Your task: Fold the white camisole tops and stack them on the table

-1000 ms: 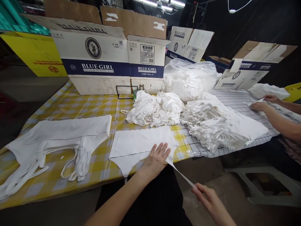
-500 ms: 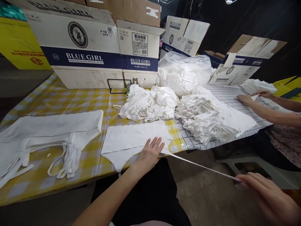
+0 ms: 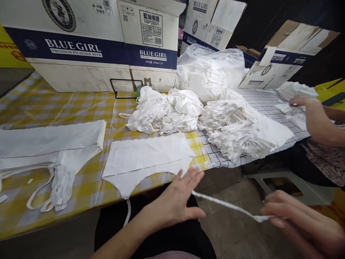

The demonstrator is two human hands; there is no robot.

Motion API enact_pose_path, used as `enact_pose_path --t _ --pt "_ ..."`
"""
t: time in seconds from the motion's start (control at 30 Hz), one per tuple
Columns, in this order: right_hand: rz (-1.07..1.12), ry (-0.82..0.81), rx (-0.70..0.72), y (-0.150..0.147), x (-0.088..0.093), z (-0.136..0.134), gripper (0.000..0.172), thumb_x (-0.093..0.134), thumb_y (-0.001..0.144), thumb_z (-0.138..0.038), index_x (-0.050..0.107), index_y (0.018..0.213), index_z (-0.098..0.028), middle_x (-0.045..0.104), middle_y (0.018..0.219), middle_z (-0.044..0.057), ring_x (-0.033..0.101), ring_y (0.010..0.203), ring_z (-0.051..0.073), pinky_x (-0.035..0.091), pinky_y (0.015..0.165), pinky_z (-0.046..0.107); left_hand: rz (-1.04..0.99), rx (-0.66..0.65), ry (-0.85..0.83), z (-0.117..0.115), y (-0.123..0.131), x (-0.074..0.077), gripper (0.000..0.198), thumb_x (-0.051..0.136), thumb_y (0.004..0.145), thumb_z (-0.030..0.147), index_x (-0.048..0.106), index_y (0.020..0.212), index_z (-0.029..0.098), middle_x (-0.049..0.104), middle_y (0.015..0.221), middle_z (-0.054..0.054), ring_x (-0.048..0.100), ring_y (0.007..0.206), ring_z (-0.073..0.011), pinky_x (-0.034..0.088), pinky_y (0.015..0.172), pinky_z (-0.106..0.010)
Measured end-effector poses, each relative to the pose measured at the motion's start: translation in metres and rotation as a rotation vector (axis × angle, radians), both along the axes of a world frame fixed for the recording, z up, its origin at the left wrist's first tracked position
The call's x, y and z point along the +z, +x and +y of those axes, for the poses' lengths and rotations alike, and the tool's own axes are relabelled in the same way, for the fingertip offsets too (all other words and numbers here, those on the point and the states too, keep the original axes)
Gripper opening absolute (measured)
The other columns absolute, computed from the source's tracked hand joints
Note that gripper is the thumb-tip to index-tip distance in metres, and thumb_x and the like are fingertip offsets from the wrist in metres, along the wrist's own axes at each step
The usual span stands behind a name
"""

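A white strappy top [image 3: 148,154] lies flat near the table's front edge, its wide band toward the back. My left hand [image 3: 180,198] is over its right front corner, open, with fingers stretched out and thumb apart. From beside that hand a thin white strap [image 3: 223,204] runs to the right, past the table edge. My right hand [image 3: 302,219] is closed in a pinch on the strap's far end, in the air over the floor. The top's other strap [image 3: 127,212] hangs down over the edge at the left.
More white tops [image 3: 75,154] lie stacked at the left. Behind are a crumpled white heap [image 3: 167,111], a layered pile [image 3: 242,126] and a plastic bag [image 3: 210,72] of white cloth. Cartons [image 3: 94,75] line the back. A co-worker's arm [image 3: 320,118] is at the right.
My left hand has slid toward the table edge, its thumb now spread. The strap has gone from taut to slightly slack. The view has shifted, and the co-worker's arm has moved.
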State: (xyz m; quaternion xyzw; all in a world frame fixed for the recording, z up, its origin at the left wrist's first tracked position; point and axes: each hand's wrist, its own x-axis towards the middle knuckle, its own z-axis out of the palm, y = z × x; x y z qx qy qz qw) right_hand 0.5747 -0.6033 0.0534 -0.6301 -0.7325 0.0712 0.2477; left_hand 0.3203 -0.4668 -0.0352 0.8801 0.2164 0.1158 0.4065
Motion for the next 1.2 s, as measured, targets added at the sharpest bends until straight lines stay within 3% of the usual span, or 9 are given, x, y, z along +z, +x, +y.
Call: enact_pose_path --t 0.13,0.3,0.43,0.53,0.67,0.8,0.97,1.13,1.2 --pt "0.009 -0.317 0.260 -0.032 -0.010 0.037 0.011 0.047 0.087 -0.018 0.056 0.090 -0.023 0.055 0.074 0.003 0.055 0.069 0.016 0.045 0.058 0.029 -0.086 0.002 -0.410 -0.019 0.014 0.029 0.068 0.056 0.078 0.053 0.035 0.136 0.025 0.056 0.125 -0.007 0.050 0.116 -0.0259 0.039 0.096 -0.038" --pt "0.135 -0.416 0.195 -0.039 -0.050 0.083 0.017 0.039 0.093 -0.022 0.056 0.088 -0.021 0.057 0.080 0.002 0.055 0.074 0.014 0.045 0.065 0.027 0.034 0.106 -0.454 -0.011 0.026 0.009 0.044 0.026 0.094 0.038 0.063 0.083 0.015 0.059 0.053 0.000 0.055 0.050 -0.0120 0.043 0.054 -0.022" --pt "0.053 -0.203 -0.080 -0.034 -0.100 0.113 0.029 0.037 0.093 -0.023 0.051 0.118 -0.019 0.055 0.114 0.010 0.052 0.105 0.021 0.045 0.087 0.035 0.016 0.241 0.119 0.021 0.023 -0.017 0.027 0.035 0.091 0.022 0.058 0.079 0.016 0.065 0.099 -0.009 0.058 0.097 -0.0228 0.044 0.085 -0.039" --pt "-0.065 -0.074 -0.118 -0.038 -0.130 0.127 0.046 0.037 0.093 -0.027 0.033 0.137 -0.016 0.037 0.140 0.011 0.031 0.129 0.025 0.032 0.103 0.043 0.035 0.176 0.345 0.043 0.018 -0.035 0.018 0.039 0.088 0.014 0.056 0.082 0.016 0.043 0.137 -0.010 0.033 0.130 -0.0272 0.025 0.106 -0.052" --pt "-0.206 -0.134 0.078 -0.038 -0.146 0.136 0.049 0.038 0.093 -0.032 0.029 0.140 -0.025 0.034 0.144 0.002 0.021 0.135 0.025 0.023 0.108 0.049 0.124 0.111 0.358 0.056 0.012 -0.052 0.018 0.037 0.089 0.012 0.055 0.087 0.017 0.038 0.142 -0.008 0.027 0.134 -0.0236 0.026 0.108 -0.051" --pt "-0.171 -0.073 -0.201 -0.033 -0.147 0.140 0.045 0.032 0.094 -0.028 0.036 0.137 -0.016 0.036 0.143 0.007 0.024 0.135 0.022 0.026 0.108 0.044 0.132 0.101 0.349 0.058 0.009 -0.056 0.018 0.037 0.090 0.014 0.054 0.089 0.017 0.042 0.139 -0.007 0.028 0.134 -0.0220 0.028 0.108 -0.049" --pt "-0.263 -0.133 0.086 -0.037 -0.148 0.143 0.052 0.036 0.093 -0.035 0.024 0.142 -0.022 0.024 0.148 0.001 0.015 0.137 0.022 0.022 0.110 0.045 0.079 0.112 0.394 0.059 0.009 -0.062 0.017 0.040 0.089 0.015 0.055 0.097 0.018 0.042 0.139 -0.006 0.030 0.133 -0.0231 0.029 0.108 -0.050" --pt "-0.265 -0.128 -0.187 -0.036 -0.150 0.144 0.050 0.033 0.094 -0.031 0.025 0.142 -0.017 0.027 0.146 0.006 0.015 0.137 0.024 0.022 0.109 0.047 0.037 0.123 0.419 0.058 0.008 -0.066 0.019 0.040 0.089 0.014 0.054 0.101 0.017 0.044 0.137 -0.008 0.031 0.132 -0.0227 0.028 0.108 -0.049" --pt "-0.233 -0.128 -0.089 -0.038 -0.148 0.147 0.053 0.034 0.094 -0.033 0.023 0.143 -0.017 0.025 0.147 0.007 0.015 0.137 0.024 0.024 0.108 0.046 0.040 0.121 0.403 0.058 0.008 -0.065 0.019 0.040 0.089 0.014 0.054 0.102 0.017 0.044 0.137 -0.008 0.032 0.132 -0.0230 0.029 0.108 -0.049"
